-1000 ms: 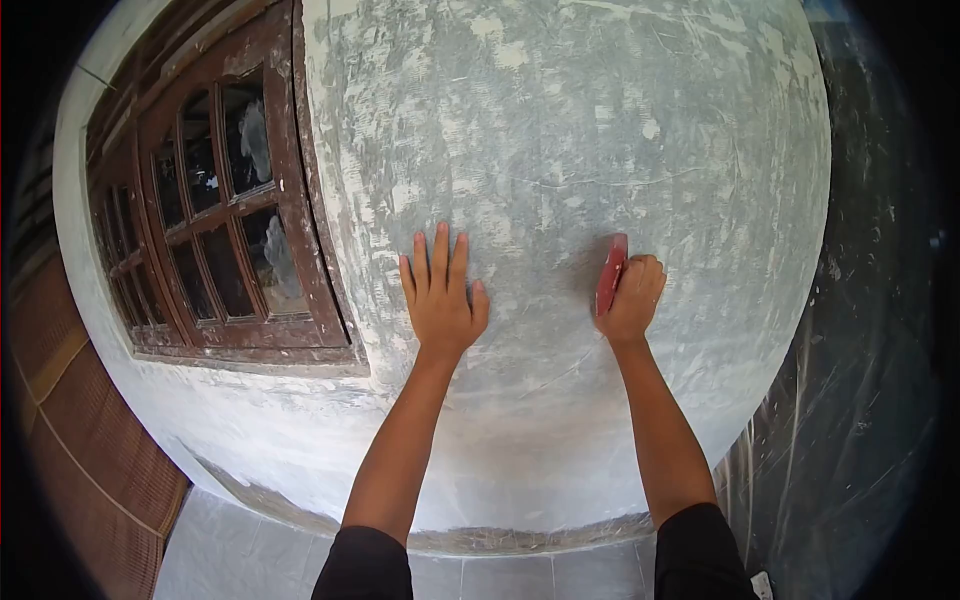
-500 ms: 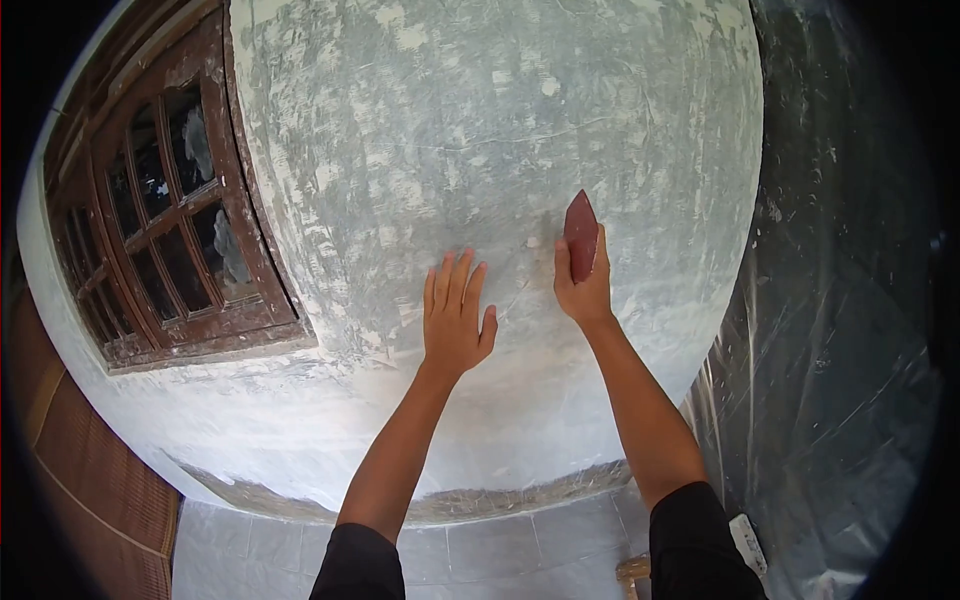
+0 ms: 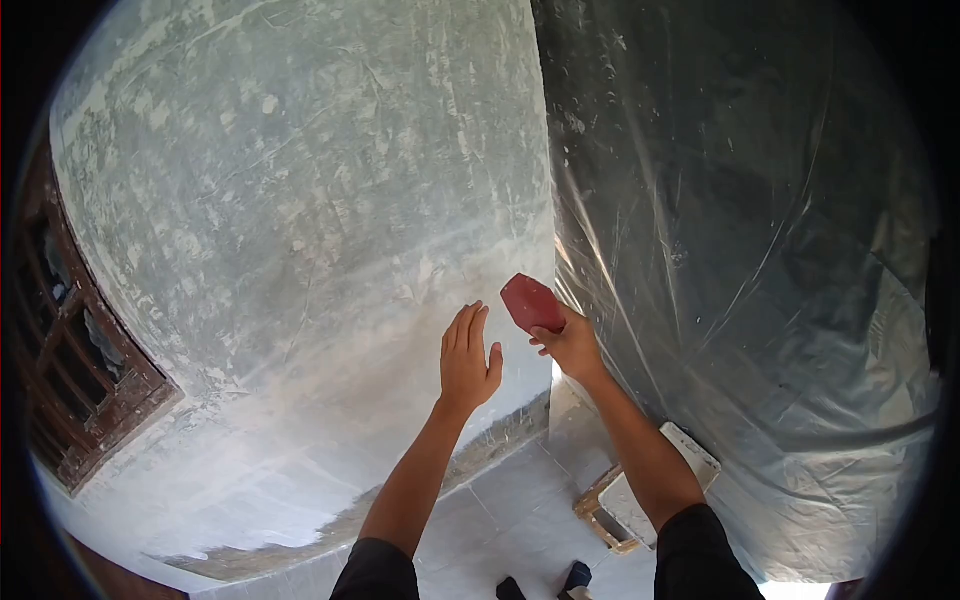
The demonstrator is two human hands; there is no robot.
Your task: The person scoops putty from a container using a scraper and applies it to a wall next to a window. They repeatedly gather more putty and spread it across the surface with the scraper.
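Tiled floor (image 3: 500, 500) at the bottom, patchy grey plastered wall (image 3: 300, 200) filling the left and centre, clear plastic sheet (image 3: 750, 250) hanging over the right side.

Nearest: two black sleeves at the bottom edge, both forearms reaching up and away. Dark shoe tips just show on the tiles between them. Wooden frame (image 3: 610, 510) lies on the floor behind the right forearm, near the foot of the sheet.

Left hand (image 3: 468, 355): open, fingers together and pointing up, holding nothing. Sits in front of the wall's lower pale band; can't tell if the palm touches the plaster.

Right hand (image 3: 568, 342): closed on a red sanding block (image 3: 532, 302), gripped at its lower end with fingertips and thumb. Block tilts up-left, above the hand, at the wall's right edge where plaster meets sheet. Contact with the wall not clear.

Hands are near each other, not touching.

Farther left: brown wooden window (image 3: 70, 370), gridded panes, partly cut off by the view's edge.
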